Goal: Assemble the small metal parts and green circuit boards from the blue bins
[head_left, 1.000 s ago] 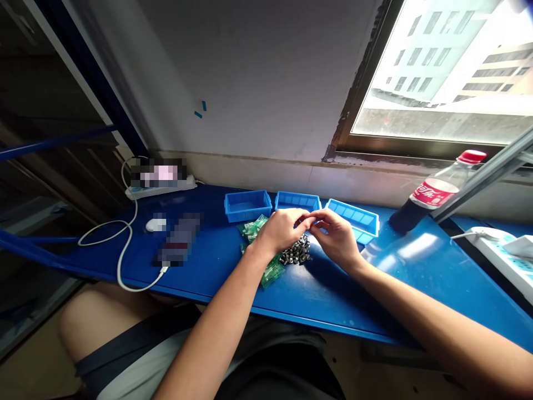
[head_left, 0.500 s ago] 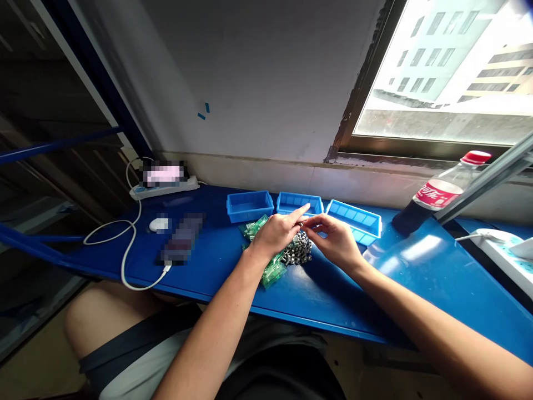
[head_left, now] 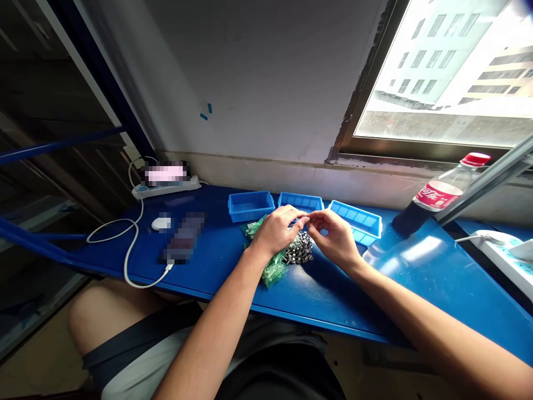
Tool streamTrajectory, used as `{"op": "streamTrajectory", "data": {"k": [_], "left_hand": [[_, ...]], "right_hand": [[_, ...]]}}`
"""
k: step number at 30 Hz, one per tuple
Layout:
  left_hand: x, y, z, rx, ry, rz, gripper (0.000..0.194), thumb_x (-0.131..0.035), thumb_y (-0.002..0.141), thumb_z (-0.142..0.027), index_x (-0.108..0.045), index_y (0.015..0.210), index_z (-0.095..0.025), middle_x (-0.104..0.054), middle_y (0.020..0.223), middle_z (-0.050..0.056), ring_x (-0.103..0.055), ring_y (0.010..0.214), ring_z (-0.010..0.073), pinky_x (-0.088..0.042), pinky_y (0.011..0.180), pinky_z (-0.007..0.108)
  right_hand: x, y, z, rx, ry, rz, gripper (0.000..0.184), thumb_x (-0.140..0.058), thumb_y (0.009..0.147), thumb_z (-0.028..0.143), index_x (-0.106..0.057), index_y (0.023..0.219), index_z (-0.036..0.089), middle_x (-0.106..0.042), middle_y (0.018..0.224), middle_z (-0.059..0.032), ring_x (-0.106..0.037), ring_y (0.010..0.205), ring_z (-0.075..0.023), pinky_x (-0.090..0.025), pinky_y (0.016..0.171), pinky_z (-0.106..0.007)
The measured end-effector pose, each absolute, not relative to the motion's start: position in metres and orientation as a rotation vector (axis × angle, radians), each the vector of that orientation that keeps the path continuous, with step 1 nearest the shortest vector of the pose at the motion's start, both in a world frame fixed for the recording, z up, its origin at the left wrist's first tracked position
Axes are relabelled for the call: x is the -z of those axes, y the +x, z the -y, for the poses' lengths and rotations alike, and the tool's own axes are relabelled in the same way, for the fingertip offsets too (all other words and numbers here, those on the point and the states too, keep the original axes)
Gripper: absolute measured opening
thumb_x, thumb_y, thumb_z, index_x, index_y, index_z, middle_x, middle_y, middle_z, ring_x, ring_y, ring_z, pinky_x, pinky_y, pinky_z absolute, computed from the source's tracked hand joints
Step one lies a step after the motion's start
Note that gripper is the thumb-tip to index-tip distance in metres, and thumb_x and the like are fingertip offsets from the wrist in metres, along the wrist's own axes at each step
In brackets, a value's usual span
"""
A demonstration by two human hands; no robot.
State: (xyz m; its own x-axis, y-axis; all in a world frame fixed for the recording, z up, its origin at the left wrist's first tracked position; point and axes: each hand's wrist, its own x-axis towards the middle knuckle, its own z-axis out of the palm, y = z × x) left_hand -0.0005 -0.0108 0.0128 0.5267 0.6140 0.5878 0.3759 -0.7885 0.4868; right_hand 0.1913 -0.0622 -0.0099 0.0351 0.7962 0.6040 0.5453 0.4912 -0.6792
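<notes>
My left hand (head_left: 277, 230) and my right hand (head_left: 332, 233) meet fingertip to fingertip above the blue table (head_left: 328, 300). Both are closed in a pinch, and whatever lies between the fingers is too small and covered to name. Below them is a heap of small dark and silvery metal parts (head_left: 297, 253). Green circuit boards in clear wrapping (head_left: 273, 272) lie against the heap's left side, partly hidden under my left hand and wrist.
Three blue plastic bins, left (head_left: 251, 206), middle (head_left: 300, 201) and right (head_left: 357, 222), stand behind my hands. A cola bottle (head_left: 437, 194) leans at the right by a metal bar. At left lie a blurred phone (head_left: 183, 239), a white cable (head_left: 132, 261) and a power strip (head_left: 166, 189).
My left index finger, stretched out before, has bent down toward the right fingertips. My right fingers have drawn in slightly against the left ones. The heap and boards look unchanged.
</notes>
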Motion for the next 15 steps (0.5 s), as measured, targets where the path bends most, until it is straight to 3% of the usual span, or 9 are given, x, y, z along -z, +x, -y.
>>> {"op": "streamTrajectory", "data": {"k": [4,11,15], "left_hand": [[-0.013,-0.002,0.010,-1.075,2.450,-0.852,0.030,-0.062,0.106,-0.041,-0.084,0.109,-0.021,-0.082,0.105,0.008,-0.077,0.101,0.0227,-0.063,0.089,0.034],[-0.004,-0.001,0.003,-1.129,2.423,-0.837,0.022,-0.068,0.100,-0.023,-0.083,0.116,-0.022,-0.083,0.116,0.007,-0.079,0.106,0.0231,-0.064,0.097,0.036],[-0.003,-0.002,0.004,-1.119,2.422,-0.803,0.022,-0.071,0.096,-0.016,-0.084,0.112,-0.022,-0.084,0.112,0.005,-0.081,0.103,0.0232,-0.065,0.093,0.036]], "right_hand": [[0.010,0.191,0.063,-0.278,-1.147,1.641,0.011,-0.072,0.097,0.035,-0.071,0.103,0.026,-0.075,0.097,-0.0065,-0.070,0.082,-0.0223,-0.063,0.080,-0.042],[0.013,0.194,0.060,-0.301,-1.155,1.665,0.016,-0.069,0.099,0.040,-0.076,0.105,0.026,-0.080,0.102,-0.0074,-0.076,0.089,-0.0252,-0.064,0.088,-0.046],[0.014,0.194,0.061,-0.436,-1.178,1.575,0.022,-0.075,0.096,0.045,-0.075,0.101,0.024,-0.081,0.097,-0.0074,-0.078,0.085,-0.0254,-0.065,0.083,-0.044]]}}
